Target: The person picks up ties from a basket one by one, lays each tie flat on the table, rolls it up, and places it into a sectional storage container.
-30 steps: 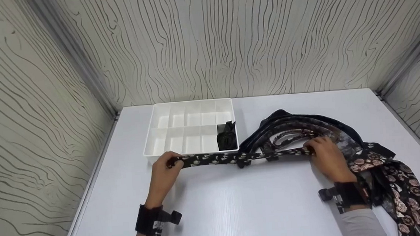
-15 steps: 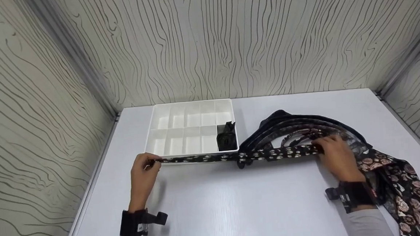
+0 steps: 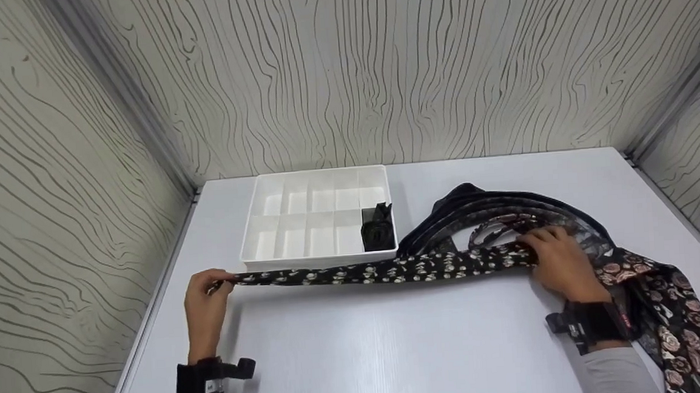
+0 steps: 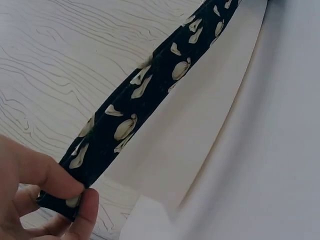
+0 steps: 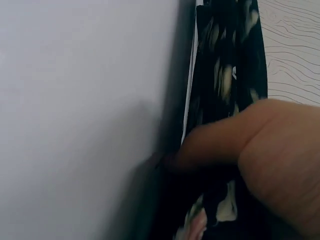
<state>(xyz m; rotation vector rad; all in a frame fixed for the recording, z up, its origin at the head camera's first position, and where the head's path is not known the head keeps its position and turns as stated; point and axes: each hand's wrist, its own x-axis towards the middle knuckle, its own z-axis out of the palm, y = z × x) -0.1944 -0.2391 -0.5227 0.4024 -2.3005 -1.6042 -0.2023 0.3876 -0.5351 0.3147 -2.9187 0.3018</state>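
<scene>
Cloth strip (image 3: 385,271), long, dark, pale-printed: pinched by left hand (image 3: 206,305), gripped by right hand (image 3: 562,267).

In the head view, light was soft and fairly even; pale glare washed the table (image 3: 372,353) in front of the white tray (image 3: 317,261), and faint shadow edged the tray's right side. Both wrist views were dimmer; the right grip (image 5: 272,155) blurred beside deep shadow.
</scene>
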